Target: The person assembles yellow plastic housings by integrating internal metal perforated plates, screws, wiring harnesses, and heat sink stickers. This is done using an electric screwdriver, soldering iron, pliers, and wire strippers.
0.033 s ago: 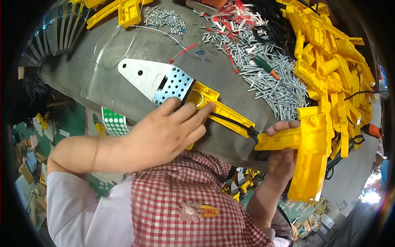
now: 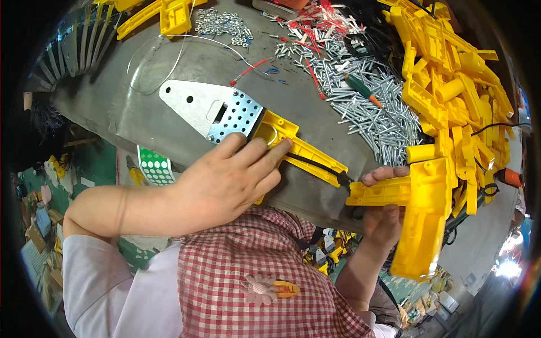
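Note:
My left hand (image 2: 222, 180) rests over a yellow plastic handle half (image 2: 315, 153), its bent fingers gripping the wide end. A black cord (image 2: 320, 167) lies along the handle's channel, and a pale wire loop shows by my fingertips. Joined to that end is a perforated metal sleeve (image 2: 243, 117) with a flat, tapering silver plate (image 2: 183, 110); all of it lies on the grey table. In my right hand (image 2: 385, 222), between thumb and fingers, is a second yellow plastic shell (image 2: 424, 225), hollow side showing. Its narrow end meets the tip of the first handle half.
Loose screws (image 2: 372, 121) form a pile beyond my right hand, with a green-handled screwdriver (image 2: 363, 90) on top. Yellow shells (image 2: 451, 96) are heaped at the right. Nuts (image 2: 222, 25) lie at the back; a sticker roll (image 2: 155, 166) hangs by the near table edge.
The yellow shell in my right hand has tilted very slightly, its lower end a little lower. My left hand stays on the handle half.

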A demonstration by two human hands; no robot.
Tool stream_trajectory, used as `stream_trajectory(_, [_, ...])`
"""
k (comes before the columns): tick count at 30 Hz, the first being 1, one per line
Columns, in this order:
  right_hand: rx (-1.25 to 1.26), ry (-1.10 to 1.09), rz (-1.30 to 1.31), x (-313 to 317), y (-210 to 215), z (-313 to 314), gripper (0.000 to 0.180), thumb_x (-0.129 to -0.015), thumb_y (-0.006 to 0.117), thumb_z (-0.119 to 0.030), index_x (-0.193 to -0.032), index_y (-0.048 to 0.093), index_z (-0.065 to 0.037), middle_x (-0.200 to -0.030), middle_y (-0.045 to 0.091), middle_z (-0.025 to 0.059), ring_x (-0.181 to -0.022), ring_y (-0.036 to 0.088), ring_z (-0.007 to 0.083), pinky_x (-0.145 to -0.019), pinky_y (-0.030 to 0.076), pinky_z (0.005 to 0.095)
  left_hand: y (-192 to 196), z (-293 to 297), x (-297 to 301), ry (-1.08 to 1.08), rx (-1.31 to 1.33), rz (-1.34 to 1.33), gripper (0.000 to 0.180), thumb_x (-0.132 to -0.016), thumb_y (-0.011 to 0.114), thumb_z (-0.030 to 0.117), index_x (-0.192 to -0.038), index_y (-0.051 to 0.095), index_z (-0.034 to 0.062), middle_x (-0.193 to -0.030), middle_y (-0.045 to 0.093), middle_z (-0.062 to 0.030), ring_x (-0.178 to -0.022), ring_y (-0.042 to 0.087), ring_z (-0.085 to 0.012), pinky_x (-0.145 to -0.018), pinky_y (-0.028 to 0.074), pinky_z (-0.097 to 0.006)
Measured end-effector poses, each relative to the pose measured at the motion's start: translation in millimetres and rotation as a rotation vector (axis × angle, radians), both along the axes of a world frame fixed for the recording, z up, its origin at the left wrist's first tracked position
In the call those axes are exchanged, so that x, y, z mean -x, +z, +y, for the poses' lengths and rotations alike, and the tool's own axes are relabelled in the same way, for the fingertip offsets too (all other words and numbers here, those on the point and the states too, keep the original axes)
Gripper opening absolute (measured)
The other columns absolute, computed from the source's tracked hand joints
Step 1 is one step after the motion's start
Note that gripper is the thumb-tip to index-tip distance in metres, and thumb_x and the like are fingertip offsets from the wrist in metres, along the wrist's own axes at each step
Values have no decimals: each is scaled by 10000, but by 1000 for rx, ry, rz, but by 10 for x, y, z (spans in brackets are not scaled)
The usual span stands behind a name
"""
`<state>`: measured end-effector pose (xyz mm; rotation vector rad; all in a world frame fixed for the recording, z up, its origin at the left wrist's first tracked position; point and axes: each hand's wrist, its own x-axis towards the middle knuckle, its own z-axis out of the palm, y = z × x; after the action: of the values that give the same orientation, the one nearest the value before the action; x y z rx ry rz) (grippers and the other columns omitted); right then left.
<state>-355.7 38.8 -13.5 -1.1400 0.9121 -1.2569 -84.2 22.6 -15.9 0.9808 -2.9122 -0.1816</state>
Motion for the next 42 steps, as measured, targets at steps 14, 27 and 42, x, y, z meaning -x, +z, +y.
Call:
stream_trajectory(14, [125,88,221,-215,-302,-32,429,-644,655,9,-1064,576,-9,-1065,606,131,-1012,561,256,-917,416,354,-81,158,-23,98,125,120,315,-761,536,187,-1010,581,0,-1295,492,-160,-1129,495,-235,-873,361,-417])
stream_trajectory(27, [470,202,1535,-809,-208,-352,491,-682,695,-197,-1115,518,-44,-988,590,140,-943,576,290,-721,442,371,-100,-363,-239,276,29,488,536,-752,598,470,-1058,542,33,-1146,540,-139,-1051,509,-323,-894,394,-428])
stream_trajectory(42, [403,490,1446,-501,-129,-788,353,-721,694,-362,-876,583,-65,-763,637,142,-720,632,320,-647,502,402,74,-301,201,69,105,414,461,-712,644,317,-1096,577,71,-1153,527,-81,-1061,495,-268,-934,355,-395])
